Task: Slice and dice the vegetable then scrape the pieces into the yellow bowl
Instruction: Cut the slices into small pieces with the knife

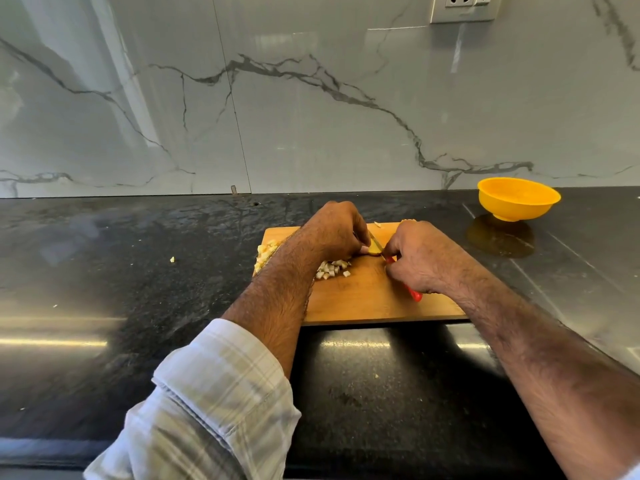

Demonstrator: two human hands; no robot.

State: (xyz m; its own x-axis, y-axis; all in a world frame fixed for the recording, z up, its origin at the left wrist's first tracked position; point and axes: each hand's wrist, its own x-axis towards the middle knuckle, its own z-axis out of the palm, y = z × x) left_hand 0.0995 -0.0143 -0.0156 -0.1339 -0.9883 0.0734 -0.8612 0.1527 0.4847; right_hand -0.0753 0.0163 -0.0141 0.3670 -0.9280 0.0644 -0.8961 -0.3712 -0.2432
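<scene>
Gripping the red-handled knife (pixel 398 268) at frame centre, the right hand (pixel 420 259) is curled tight; the left hand (pixel 334 233), fingers bent, pins the vegetable piece (pixel 374 250) on the cutting board (pixel 367 299).

Pale plaid sleeve (pixel 214 403) rolled up on left forearm, right forearm bare, 2 hairy forearms
</scene>
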